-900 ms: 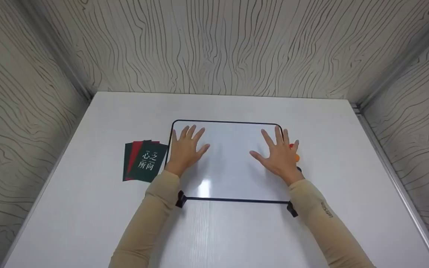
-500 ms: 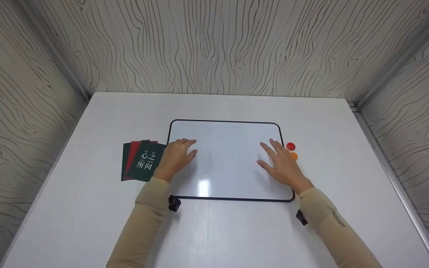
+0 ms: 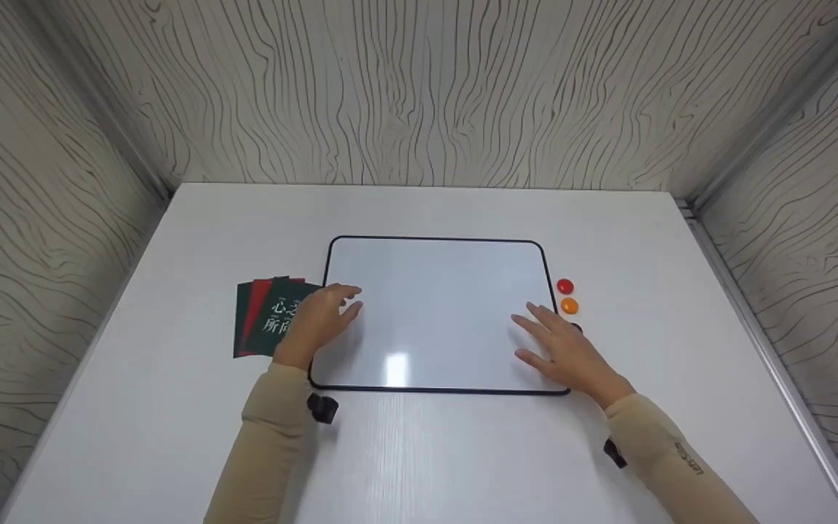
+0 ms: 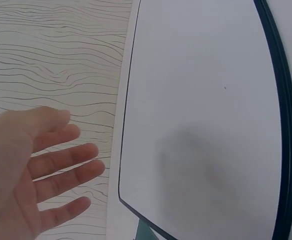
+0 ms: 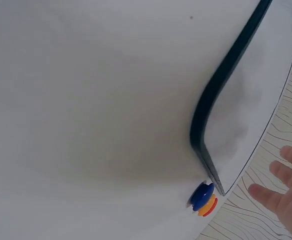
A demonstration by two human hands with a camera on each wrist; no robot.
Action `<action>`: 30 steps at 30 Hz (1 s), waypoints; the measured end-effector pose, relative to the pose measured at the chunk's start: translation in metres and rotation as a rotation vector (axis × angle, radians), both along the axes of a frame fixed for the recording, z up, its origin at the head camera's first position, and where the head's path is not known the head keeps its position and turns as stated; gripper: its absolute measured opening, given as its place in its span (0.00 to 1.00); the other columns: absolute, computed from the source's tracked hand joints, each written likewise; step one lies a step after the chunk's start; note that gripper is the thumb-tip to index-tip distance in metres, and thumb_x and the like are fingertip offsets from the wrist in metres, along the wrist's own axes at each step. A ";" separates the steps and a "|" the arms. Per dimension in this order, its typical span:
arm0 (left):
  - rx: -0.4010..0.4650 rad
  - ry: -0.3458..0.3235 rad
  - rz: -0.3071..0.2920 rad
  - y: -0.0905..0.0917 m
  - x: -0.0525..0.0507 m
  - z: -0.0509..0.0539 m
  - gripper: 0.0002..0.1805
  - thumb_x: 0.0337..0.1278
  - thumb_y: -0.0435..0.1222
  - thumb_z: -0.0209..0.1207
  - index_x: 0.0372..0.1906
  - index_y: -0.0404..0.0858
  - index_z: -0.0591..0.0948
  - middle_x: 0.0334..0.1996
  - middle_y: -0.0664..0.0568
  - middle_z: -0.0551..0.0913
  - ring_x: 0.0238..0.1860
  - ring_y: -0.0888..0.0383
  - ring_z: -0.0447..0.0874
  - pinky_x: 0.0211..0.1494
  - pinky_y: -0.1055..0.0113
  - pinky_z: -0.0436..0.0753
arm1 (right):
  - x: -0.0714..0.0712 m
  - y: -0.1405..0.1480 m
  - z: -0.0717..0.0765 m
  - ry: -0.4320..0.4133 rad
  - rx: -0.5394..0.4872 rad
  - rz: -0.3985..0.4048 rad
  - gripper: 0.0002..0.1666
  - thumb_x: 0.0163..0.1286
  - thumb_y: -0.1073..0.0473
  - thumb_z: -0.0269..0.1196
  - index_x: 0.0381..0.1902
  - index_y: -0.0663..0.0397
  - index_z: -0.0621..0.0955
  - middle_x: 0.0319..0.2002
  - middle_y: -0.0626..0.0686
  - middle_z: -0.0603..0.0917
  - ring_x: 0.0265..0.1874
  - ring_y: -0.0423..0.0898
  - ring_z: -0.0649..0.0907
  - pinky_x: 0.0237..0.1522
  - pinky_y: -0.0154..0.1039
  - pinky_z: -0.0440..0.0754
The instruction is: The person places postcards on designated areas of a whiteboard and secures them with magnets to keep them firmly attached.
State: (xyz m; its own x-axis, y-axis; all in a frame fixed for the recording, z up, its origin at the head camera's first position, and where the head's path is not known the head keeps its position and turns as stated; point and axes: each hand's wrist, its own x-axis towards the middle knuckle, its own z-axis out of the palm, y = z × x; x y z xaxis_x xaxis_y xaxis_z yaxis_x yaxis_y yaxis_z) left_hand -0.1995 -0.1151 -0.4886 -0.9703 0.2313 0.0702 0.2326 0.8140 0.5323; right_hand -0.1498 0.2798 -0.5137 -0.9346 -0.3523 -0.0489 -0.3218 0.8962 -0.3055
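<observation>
A whiteboard with a thin dark frame lies flat on the white table. Above its left edge, my left hand has relaxed, slightly bent fingers and holds nothing. It partly covers a fanned set of green and red cards with white characters on the top one. On the other side, my right hand hovers over the board's right edge, fingers spread and holding nothing. Just beyond it sit a red round magnet and an orange one. A blue magnet shows in the right wrist view, mostly hidden in the head view.
Wood-grain patterned panels enclose the white table at the back and both sides. Black wrist-worn pieces show beside the sleeves. Light glares off the lower part of the board.
Both hands have drawn back toward the person and outward from over the board. Their widely spread fingers have relaxed, and the red and orange magnets are now uncovered.
</observation>
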 end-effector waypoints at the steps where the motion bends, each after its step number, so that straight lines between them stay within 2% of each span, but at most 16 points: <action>1: 0.006 -0.004 -0.004 -0.001 0.001 0.000 0.16 0.63 0.38 0.58 0.53 0.36 0.82 0.50 0.42 0.86 0.48 0.47 0.87 0.53 0.55 0.85 | 0.003 0.002 -0.001 -0.005 0.004 0.011 0.37 0.68 0.39 0.58 0.72 0.38 0.64 0.76 0.55 0.60 0.74 0.59 0.61 0.70 0.65 0.63; 6: 0.011 -0.035 -0.001 -0.007 0.004 -0.005 0.17 0.64 0.38 0.58 0.54 0.36 0.81 0.48 0.42 0.86 0.49 0.47 0.86 0.52 0.55 0.84 | 0.013 0.007 -0.009 -0.044 0.028 0.057 0.39 0.67 0.36 0.57 0.73 0.34 0.62 0.77 0.54 0.58 0.76 0.59 0.58 0.72 0.64 0.60; 11: 0.009 -0.081 0.020 -0.016 0.009 -0.012 0.18 0.64 0.39 0.58 0.55 0.37 0.80 0.48 0.43 0.86 0.50 0.49 0.85 0.54 0.55 0.84 | 0.021 0.009 -0.016 -0.070 0.068 0.084 0.40 0.66 0.34 0.56 0.73 0.35 0.61 0.77 0.55 0.56 0.77 0.60 0.55 0.74 0.65 0.56; 18: 0.022 -0.156 0.073 -0.031 0.013 -0.017 0.19 0.66 0.40 0.56 0.57 0.38 0.79 0.50 0.44 0.85 0.51 0.49 0.83 0.55 0.54 0.83 | 0.027 0.015 -0.023 -0.067 0.085 0.065 0.41 0.66 0.33 0.56 0.73 0.37 0.62 0.77 0.58 0.56 0.76 0.62 0.55 0.74 0.65 0.54; 30: 0.050 -0.206 0.144 -0.053 0.019 -0.021 0.20 0.68 0.40 0.53 0.61 0.39 0.77 0.51 0.43 0.84 0.49 0.51 0.82 0.56 0.53 0.82 | 0.030 0.021 -0.034 -0.075 0.065 0.049 0.41 0.67 0.33 0.54 0.74 0.35 0.59 0.78 0.56 0.51 0.77 0.63 0.52 0.74 0.68 0.51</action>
State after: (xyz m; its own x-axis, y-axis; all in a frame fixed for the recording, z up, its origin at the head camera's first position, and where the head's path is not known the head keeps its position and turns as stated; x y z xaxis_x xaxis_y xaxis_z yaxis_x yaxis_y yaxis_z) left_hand -0.1800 -0.1685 -0.5094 -0.9880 0.0908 -0.1246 -0.0015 0.8025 0.5966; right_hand -0.1193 0.3003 -0.5477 -0.9092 -0.3915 -0.1417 -0.3444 0.8985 -0.2723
